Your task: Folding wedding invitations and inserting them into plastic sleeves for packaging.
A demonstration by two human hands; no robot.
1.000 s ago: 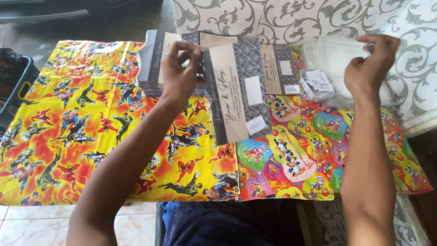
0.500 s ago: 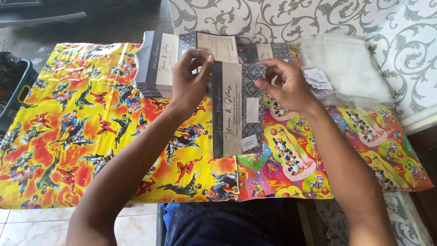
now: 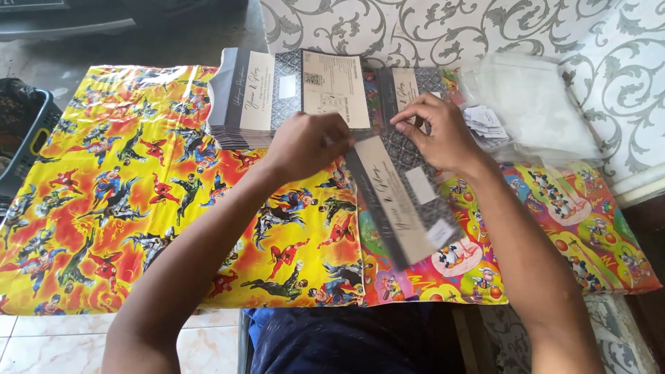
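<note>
Yellow cartoon paper [image 3: 104, 201] covers the table on our left, a dark crate [image 3: 21, 131] at its edge. We judge we are lifting 1 grey-and-cream card [image 3: 409, 201] off the stack [image 3: 291, 93]; squaring it calls for a light pinch. Our left hand [image 3: 305, 144] grips its top left corner, our right hand [image 3: 440, 128] pinches the top right, so it hangs between them. Clear sleeves [image 3: 533, 104] lie far right.

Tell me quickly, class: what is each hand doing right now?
Left hand: fingers closed on the top end of the long grey-and-cream patterned card.
Right hand: fingers pinching the same card's top edge.
</note>
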